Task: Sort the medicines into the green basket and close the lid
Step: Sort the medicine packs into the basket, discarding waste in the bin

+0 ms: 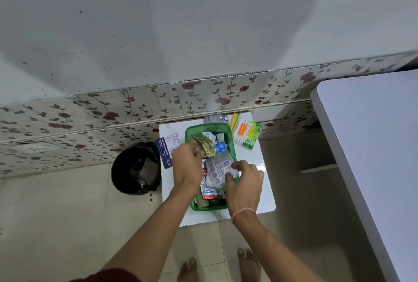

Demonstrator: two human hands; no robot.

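Observation:
A green basket (pixel 209 127) stands open on a small white table (pixel 267 193), filled with several medicine strips and boxes. My left hand (pixel 186 164) is over the basket's left rim, pinching a gold blister strip (pixel 206 146) above the contents. My right hand (pixel 245 183) is at the basket's right side, fingers closed on a silver blister strip (pixel 218 168) lying across the pile. Red and white sachets (pixel 209 192) and a cardboard tube lie at the near end. No lid shows in this view.
On the table to the left lies a blue and white box (pixel 167 149); at the back right are an orange and green packet (pixel 247 133) and a yellow tube (pixel 234 121). A black bin (pixel 135 167) stands on the floor to the left. A grey tabletop (pixel 371 146) fills the right.

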